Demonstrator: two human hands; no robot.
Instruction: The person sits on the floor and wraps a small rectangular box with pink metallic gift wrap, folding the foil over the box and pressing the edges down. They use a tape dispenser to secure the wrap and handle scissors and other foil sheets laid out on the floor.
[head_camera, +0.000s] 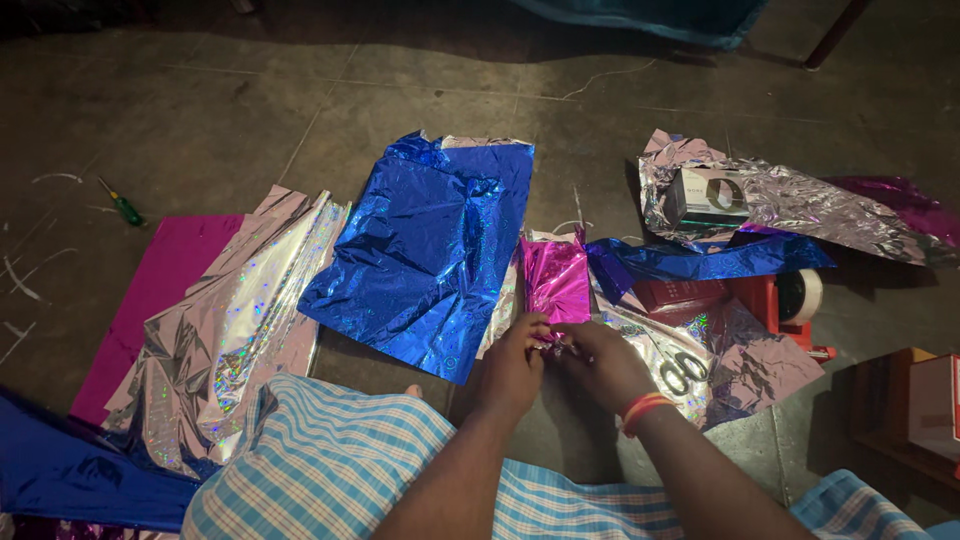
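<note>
I see both hands meeting at lower centre of the frame. My left hand (515, 362) and right hand (605, 362) are pressed close together, fingers pinched on the gathered bottom end of a pink foil (556, 280) piece, which stands up from the hands toward mid-frame. Just left of it lies a large blue foil (425, 250) sheet, crumpled, spread on the floor (200, 90). Further left are silver foil (235, 320) sheets over a magenta sheet (160, 290). A green screwdriver (122, 205) lies alone at the left edge, well apart from the foils. Right of the pink foil a blue strip (700, 262) runs across, and scissors (683, 372) rest on holographic foil just beside my right hand. A small box (708, 195) sits on crinkled silver foil at upper right. A tape roll (803, 295) is at right.
</note>
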